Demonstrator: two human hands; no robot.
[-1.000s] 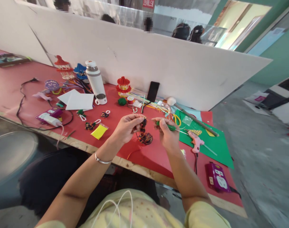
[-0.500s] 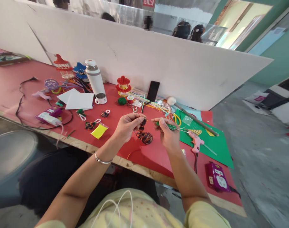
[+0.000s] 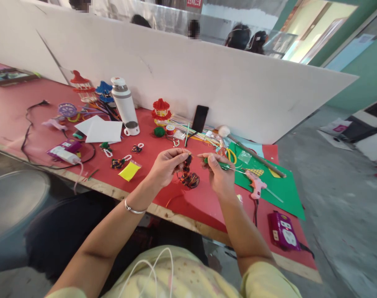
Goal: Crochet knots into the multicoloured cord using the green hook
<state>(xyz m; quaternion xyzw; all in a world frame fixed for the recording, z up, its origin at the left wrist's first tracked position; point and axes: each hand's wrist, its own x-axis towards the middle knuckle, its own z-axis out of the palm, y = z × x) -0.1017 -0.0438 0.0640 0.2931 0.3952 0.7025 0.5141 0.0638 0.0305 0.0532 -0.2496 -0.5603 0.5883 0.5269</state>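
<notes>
The left hand (image 3: 166,166) is closed, pinching the top of the dark woven ornament (image 3: 190,179), which hangs just above the red counter (image 3: 27,124). At its 3 o'clock, the right hand (image 3: 218,177) grips a green-handled tool (image 3: 222,166). I think a firm pinch and a slow tip work best.

Apparently pinching: left hand (image 3: 165,167), right hand (image 3: 218,176).

L hand (image 3: 165,165) fingers hide top of bead piece (image 3: 190,179); beads too small to tell apart. R hand (image 3: 218,176) covers most of green tool (image 3: 223,167); its thin tip nr the piece can't be made out. Frame (image 3: 8,76) cut off at left edge, sign (image 3: 193,3) at top edge. Divider (image 3: 207,91) hides ppl behind it, only heads (image 3: 238,38) show.
</notes>
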